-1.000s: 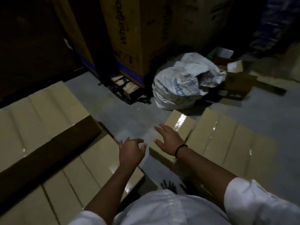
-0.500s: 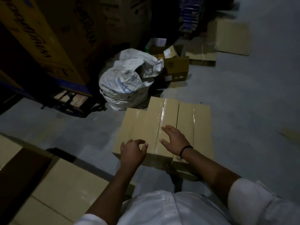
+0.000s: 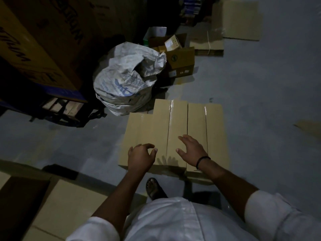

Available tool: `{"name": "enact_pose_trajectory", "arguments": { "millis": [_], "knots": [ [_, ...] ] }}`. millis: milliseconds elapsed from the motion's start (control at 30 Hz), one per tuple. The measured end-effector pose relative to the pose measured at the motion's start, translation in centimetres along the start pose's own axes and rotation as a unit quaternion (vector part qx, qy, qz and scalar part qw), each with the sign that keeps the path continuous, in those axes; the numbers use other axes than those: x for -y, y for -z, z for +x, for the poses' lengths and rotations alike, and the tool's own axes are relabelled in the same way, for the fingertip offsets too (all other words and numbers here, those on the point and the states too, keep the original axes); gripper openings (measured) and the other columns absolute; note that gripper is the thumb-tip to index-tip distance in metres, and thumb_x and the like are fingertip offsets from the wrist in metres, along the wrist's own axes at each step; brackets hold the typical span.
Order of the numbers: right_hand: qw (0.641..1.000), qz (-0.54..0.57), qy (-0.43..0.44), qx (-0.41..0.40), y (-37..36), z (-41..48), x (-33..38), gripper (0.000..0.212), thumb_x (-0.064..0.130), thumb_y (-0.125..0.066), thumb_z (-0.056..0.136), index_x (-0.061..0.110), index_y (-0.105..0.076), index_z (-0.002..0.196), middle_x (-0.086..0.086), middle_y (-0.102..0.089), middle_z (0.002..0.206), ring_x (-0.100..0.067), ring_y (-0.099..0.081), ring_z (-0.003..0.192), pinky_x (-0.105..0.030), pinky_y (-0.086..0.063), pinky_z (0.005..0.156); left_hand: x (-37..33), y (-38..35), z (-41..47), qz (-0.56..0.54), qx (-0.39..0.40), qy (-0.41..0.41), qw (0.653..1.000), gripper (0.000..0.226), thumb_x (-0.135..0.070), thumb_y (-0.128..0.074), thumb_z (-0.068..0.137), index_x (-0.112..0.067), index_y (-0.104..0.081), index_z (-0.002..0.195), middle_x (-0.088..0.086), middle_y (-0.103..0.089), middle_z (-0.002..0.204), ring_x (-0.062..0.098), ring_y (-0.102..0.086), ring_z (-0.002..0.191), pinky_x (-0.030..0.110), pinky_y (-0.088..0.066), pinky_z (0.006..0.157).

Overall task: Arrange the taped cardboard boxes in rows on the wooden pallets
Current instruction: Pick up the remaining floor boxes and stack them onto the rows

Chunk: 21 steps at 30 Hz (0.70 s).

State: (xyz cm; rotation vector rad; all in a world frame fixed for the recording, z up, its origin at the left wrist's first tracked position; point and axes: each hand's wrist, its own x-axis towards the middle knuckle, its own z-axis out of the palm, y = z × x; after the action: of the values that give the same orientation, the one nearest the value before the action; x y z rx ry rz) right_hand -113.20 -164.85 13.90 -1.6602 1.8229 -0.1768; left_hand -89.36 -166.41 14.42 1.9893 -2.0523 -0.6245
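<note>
- Left grip (image 3: 141,156): released, fingers loosely curled, holding nothing. It hangs over the near end of the taped cardboard boxes (image 3: 173,129).
- Right grip (image 3: 192,150): released, fingers spread, over the same near end. A black band (image 3: 202,161) is on the wrist. I cannot tell if either palm touches the card. Finger shadows on the near edge suggest a gap.
- These boxes sit side by side on the grey floor (image 3: 260,101), about three across. Each has a shiny tape strip down its top. The middle one stands a little farther out than its left neighbour.
- Stacked boxes (image 3: 66,206) at near left lie edge to edge in rows. What carries them is out of sight.
- Judgement: part of the job is done at near left. The floor group is not placed yet, so lifting one of these looks like the step in hand.
- Tall cartons (image 3: 43,40) at far left stand on a wooden pallet (image 3: 60,105). Their big dark lettering runs sideways and is cut off. It reads like part of "Whirlpool".
- White sack (image 3: 128,80), just beyond the floor group: blue print, not legible.
- Small open carton (image 3: 180,61) beside the sack: a round mark and small labels, too small to read.
- Flat cardboard sheets (image 3: 241,20) at far right: no writing seen.
</note>
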Motion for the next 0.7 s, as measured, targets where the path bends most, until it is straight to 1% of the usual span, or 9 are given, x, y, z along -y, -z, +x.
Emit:
{"name": "enact_pose_trajectory", "arguments": {
  "millis": [133,333,500,567,700],
  "knots": [
    [1.0,0.001,-0.015,-0.005,0.0,3.5,1.3,0.065,0.045,-0.057,0.099,0.028,-0.033,0.157,-0.001,-0.027,0.165,-0.024,-0.028,0.149,-0.044,-0.03,0.119,1.1,0.4,3.9,0.006,0.005,-0.018,1.0,0.036,-0.054,-0.059,0.095,-0.031,-0.075,0.117,-0.002,-0.077,0.09,0.018,-0.071,0.088,0.049,-0.051,0.1],
    [0.999,0.009,-0.036,-0.004,-0.8,8.0,3.1,0.069,0.048,-0.058,0.098,0.027,-0.031,0.158,-0.002,-0.025,0.166,-0.024,-0.028,0.15,-0.043,-0.031,0.119,3.0,0.5,8.8,0.025,0.03,-0.041,0.998,0.035,-0.053,-0.058,0.097,-0.031,-0.074,0.12,-0.004,-0.077,0.089,0.016,-0.071,0.09,0.047,-0.05,0.102],
    [0.998,0.024,-0.054,0.002,-1.3,10.6,3.1,0.071,0.048,-0.059,0.097,0.024,-0.032,0.158,-0.004,-0.027,0.165,-0.024,-0.029,0.149,-0.043,-0.031,0.119,4.2,-0.6,11.5,0.04,0.055,-0.053,0.996,0.035,-0.052,-0.057,0.098,-0.031,-0.073,0.121,-0.005,-0.078,0.092,0.016,-0.071,0.091,0.046,-0.049,0.103],
    [0.997,0.031,-0.066,0.008,-1.6,11.4,2.5,0.071,0.048,-0.059,0.098,0.023,-0.032,0.158,-0.005,-0.027,0.165,-0.024,-0.029,0.149,-0.043,-0.031,0.12,4.3,-1.5,12.7,0.056,0.072,-0.063,0.994,0.036,-0.051,-0.056,0.098,-0.031,-0.072,0.123,-0.004,-0.078,0.098,0.017,-0.071,0.094,0.046,-0.048,0.104],
    [0.992,0.039,-0.108,0.05,-2.0,13.3,0.6,0.073,0.047,-0.059,0.099,0.021,-0.027,0.16,-0.006,-0.021,0.167,-0.024,-0.026,0.151,-0.039,-0.029,0.121,4.8,-3.7,14.6,0.121,0.159,-0.082,0.976,0.036,-0.046,-0.055,0.1,-0.029,-0.068,0.128,-0.004,-0.073,0.121,0.019,-0.066,0.112,0.045,-0.043,0.107]
  ]
}}
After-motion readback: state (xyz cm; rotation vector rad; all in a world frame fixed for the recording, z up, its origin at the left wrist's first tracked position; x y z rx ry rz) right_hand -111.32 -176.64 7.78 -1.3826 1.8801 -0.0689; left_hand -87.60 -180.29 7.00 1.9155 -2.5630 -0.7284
